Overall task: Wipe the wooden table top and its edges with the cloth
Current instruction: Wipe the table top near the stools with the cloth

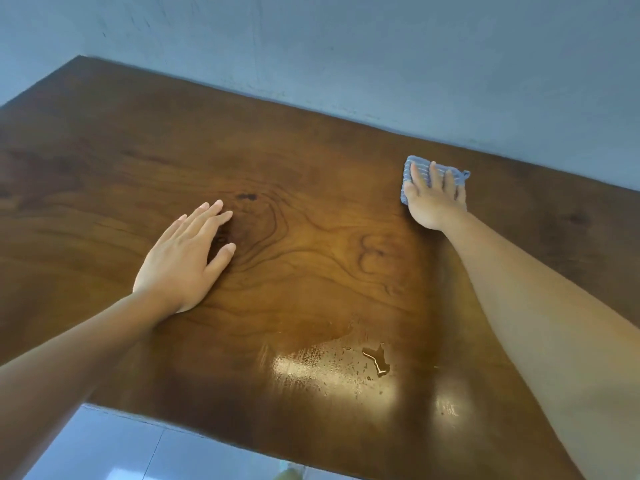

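Cloth (433, 173) lies near the worktop's (311, 168) far edge under the right grip (434, 199), fingers straight and pressing. Left grip (183, 261) rests flat, fingers spread, mid-worktop.

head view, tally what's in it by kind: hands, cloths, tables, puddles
hands: 2, left hand flat on the wood, right hand pressing the cloth
cloths: 1, folded blue striped cloth
tables: 1, brown wooden table
puddles: 1, small water puddle near the front edge
total: 5
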### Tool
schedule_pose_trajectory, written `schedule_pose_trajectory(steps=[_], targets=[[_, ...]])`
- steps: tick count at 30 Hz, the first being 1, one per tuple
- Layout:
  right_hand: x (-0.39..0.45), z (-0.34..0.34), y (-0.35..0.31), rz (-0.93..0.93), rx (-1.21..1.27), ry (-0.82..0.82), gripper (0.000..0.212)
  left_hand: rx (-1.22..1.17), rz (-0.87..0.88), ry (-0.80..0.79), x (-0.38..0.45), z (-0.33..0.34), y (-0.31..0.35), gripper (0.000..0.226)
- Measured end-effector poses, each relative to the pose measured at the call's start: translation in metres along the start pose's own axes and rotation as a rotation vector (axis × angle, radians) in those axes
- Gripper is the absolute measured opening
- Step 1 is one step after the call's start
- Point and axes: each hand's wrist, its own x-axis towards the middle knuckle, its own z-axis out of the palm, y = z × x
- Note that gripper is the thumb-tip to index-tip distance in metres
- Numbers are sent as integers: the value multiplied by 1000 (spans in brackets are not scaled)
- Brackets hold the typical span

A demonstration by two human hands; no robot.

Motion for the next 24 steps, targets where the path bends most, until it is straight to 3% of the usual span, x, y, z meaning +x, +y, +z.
schedule_pose_trajectory(steps=[6,11,17,20,24], targets=[[-111,40,-33,-122,34,21,57,5,19,7,-1,-1,-1,59],[-205,74,-30,-318,-107,34,59,-14,11,15,-1,2,-3,58],[-213,60,4,-502,-151,-39,57,-35,-1,6,0,1,-3,59],[-177,53,14,-428,-107,-40,54,-103,-17,-24,3,-3,-6,59],[-134,43,10,-184,-48,22,55,-168,-47,-80,7,-7,-4,58]])
